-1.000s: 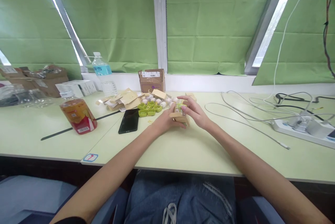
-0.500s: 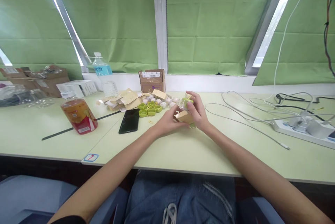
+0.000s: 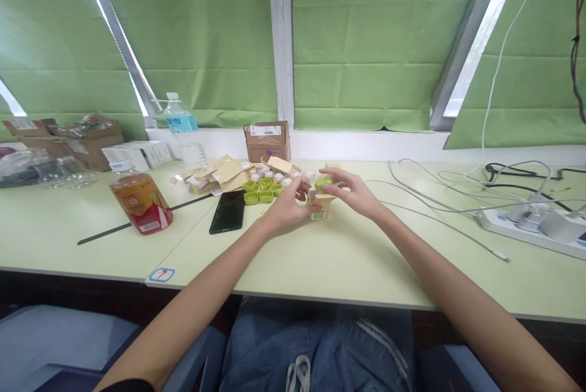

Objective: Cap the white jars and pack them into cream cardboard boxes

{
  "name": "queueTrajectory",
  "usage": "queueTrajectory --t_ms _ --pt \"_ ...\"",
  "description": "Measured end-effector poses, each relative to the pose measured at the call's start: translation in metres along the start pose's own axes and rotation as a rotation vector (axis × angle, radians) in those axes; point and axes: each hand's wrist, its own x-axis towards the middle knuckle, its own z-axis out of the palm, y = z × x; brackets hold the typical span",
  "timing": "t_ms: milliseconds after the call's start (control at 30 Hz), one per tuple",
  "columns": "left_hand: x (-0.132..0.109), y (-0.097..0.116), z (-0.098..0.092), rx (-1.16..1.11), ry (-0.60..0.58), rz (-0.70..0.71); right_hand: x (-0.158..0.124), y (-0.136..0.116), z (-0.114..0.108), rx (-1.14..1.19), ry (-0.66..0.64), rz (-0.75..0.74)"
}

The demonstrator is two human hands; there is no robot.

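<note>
My left hand [image 3: 289,206] is closed on a small tan cardboard box [image 3: 318,209] with a green-and-white label, held upright with its flaps up. Over the box's open top, my right hand [image 3: 357,193] grips a small round green item [image 3: 323,183] between thumb and fingers. The item's lower part is hidden by the box flap. Left of my hands sit several green square cups [image 3: 265,195] with several whitish round pieces behind them. A pile of flattened tan boxes [image 3: 224,173] lies farther left.
A black phone [image 3: 227,212] and a bottle of orange-red drink [image 3: 141,201] are on the left. Behind stand a water bottle [image 3: 183,129] and a brown carton [image 3: 267,141]. White cables and a power strip [image 3: 531,224] lie on the right.
The small box has turned from tilted to upright in my left hand. My right hand has moved slightly right, bringing the green item over the box's opening.
</note>
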Motion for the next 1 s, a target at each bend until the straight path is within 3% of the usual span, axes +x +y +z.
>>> queueTrajectory --t_ms 133,433,500,600,767,1000 --pt "0.001 -0.005 -0.003 0.004 -0.039 0.010 0.001 0.005 0.001 0.092 -0.108 0.006" --pt "0.000 -0.010 0.002 -0.017 -0.049 0.016 -0.001 0.017 0.010 0.096 -0.111 0.090" --pt "-0.001 -0.009 0.002 -0.043 -0.026 -0.003 -0.001 0.018 0.010 0.105 -0.077 0.089" --pt "-0.002 -0.007 0.001 -0.037 -0.008 -0.017 -0.001 0.018 0.011 0.060 0.090 0.036" --pt "-0.001 -0.006 -0.001 0.077 -0.075 0.047 -0.005 0.018 0.013 -0.078 0.332 -0.059" --pt "0.000 -0.012 0.004 0.104 0.038 0.043 -0.008 0.017 0.023 -0.068 0.192 -0.037"
